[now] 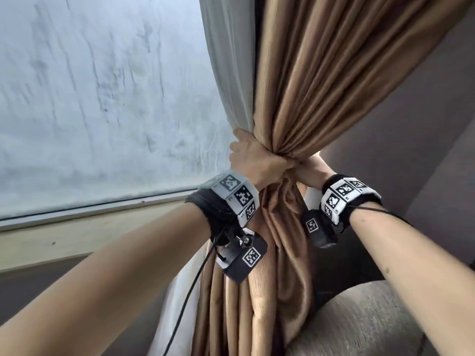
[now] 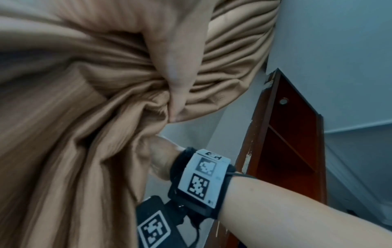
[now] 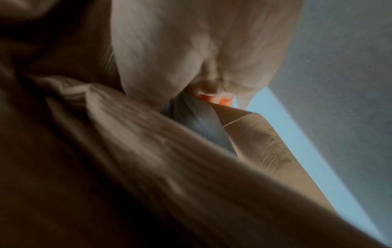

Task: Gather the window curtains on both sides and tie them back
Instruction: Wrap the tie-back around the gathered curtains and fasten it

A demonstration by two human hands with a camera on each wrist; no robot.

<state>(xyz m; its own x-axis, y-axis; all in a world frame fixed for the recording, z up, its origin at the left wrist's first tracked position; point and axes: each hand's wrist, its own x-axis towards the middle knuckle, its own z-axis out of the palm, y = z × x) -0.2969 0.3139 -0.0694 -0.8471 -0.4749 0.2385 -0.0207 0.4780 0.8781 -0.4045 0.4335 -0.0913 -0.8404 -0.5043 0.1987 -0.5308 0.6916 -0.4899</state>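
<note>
A tan ribbed curtain (image 1: 303, 80) with a pale grey lining (image 1: 226, 60) hangs at the right side of the window, bunched into a narrow waist. My left hand (image 1: 254, 155) grips that waist from the window side, fingers curled round the folds. My right hand (image 1: 312, 172) holds the same waist from the wall side, its fingers hidden behind the cloth. In the left wrist view the curtain (image 2: 84, 109) is cinched tight, with the right hand (image 2: 162, 157) just below it. The right wrist view is blurred: the right hand's fingertips (image 3: 218, 99) press into curtain folds (image 3: 148, 151). No tie-back shows.
Fogged window glass (image 1: 102, 98) fills the left, with a sill (image 1: 77, 222) beneath it. A grey upholstered seat (image 1: 372, 317) stands at the lower right, and a grey wall (image 1: 424, 150) is behind the curtain. A dark red-brown wooden frame (image 2: 286, 142) stands against that wall.
</note>
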